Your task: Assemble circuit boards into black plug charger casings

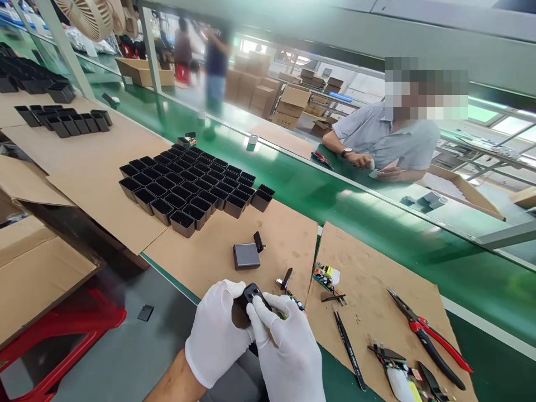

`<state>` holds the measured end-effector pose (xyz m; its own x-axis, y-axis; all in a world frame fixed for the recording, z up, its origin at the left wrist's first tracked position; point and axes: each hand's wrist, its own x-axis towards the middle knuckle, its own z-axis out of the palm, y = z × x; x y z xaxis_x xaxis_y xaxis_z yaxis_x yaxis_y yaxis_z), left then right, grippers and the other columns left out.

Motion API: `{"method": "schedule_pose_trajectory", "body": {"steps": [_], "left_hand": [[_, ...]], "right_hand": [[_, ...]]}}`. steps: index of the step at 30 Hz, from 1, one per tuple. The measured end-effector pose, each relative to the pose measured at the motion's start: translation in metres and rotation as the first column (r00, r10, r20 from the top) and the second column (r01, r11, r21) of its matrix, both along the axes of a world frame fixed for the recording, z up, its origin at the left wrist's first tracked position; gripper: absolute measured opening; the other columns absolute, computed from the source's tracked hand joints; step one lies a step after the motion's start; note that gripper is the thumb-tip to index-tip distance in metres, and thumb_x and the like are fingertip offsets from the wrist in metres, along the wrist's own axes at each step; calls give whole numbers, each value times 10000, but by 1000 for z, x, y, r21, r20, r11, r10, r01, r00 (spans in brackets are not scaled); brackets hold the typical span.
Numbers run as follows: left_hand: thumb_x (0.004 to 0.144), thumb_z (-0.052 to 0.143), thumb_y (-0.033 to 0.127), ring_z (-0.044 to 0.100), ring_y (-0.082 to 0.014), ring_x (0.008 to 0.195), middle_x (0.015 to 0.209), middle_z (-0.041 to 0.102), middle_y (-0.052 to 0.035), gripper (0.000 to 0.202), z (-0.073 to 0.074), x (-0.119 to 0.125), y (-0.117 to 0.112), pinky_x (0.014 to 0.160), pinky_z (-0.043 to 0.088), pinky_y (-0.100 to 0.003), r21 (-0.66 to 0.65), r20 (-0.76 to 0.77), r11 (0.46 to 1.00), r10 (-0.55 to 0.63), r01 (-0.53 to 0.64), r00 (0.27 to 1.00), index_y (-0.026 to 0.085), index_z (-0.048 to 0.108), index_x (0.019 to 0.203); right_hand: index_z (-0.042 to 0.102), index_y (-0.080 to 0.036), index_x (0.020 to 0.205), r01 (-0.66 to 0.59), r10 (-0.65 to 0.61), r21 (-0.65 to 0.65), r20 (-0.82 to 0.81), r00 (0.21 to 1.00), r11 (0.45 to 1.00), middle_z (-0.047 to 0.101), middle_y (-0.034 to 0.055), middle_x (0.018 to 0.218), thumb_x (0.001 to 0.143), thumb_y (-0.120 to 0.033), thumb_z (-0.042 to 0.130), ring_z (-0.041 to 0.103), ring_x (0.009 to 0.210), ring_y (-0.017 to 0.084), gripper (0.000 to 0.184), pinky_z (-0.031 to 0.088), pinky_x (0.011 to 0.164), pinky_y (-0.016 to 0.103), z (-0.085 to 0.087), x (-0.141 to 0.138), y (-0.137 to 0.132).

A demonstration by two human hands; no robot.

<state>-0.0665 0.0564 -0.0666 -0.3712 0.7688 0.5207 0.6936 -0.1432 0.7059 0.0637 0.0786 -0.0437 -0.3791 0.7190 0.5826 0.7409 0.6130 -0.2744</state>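
Observation:
Both my hands wear white gloves and meet around a black plug-in charger (253,292) near the table's front edge. My left hand (220,332) grips its left side, with the thumb at the top. Across its right side and front lie the fingers of my right hand (285,340), hiding much of it. Just beyond stands a grey charger case (247,256) with a black flap piece (259,241) at its corner. Partly behind my right hand are a small circuit board and a black part (287,277).
Rows of open black cases (184,184) stand on cardboard to the left. On the right lie tweezers (349,349), red-and-black pliers (431,335) and circuit boards (329,276). A green conveyor (293,184) runs behind; across it a person (385,139) handles small parts.

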Motion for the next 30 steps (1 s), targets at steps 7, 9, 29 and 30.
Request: {"method": "schedule_pose_trajectory", "body": {"steps": [7,9,29,30], "left_hand": [[901,651,214,695,-170,714,814,702,-11,127,-6,5,-1,683,575,-286,88,18,995,55,-56,998,230,612,1021],[891,656,204,686,-194,712,799,702,-22,124,-7,6,0,691,567,-319,95,-15,991,99,-97,995,228,610,1005],[828,659,168,687,-206,698,819,748,-24,204,-4,7,-1,776,527,-372,151,-22,970,194,-188,981,232,605,1015],[840,648,168,672,-204,663,786,736,-20,165,-5,7,0,749,518,-368,145,-30,970,199,-193,980,234,599,984]], "right_hand": [[788,-257,1094,-4,3,16,76,997,1000,735,64,1011,1101,-355,524,724,846,190,281,600,713,313,6,4,1],[786,-237,1074,-34,35,-19,51,998,999,730,68,988,1096,-322,537,723,830,182,264,603,711,300,5,3,2],[648,-176,1378,-176,97,177,382,919,968,771,117,1276,1113,-168,436,741,1183,256,340,609,1045,434,-2,18,2],[648,-180,1374,-174,101,179,357,928,968,778,112,1257,1109,-160,447,747,1172,255,333,615,1037,437,-7,17,2]]}}
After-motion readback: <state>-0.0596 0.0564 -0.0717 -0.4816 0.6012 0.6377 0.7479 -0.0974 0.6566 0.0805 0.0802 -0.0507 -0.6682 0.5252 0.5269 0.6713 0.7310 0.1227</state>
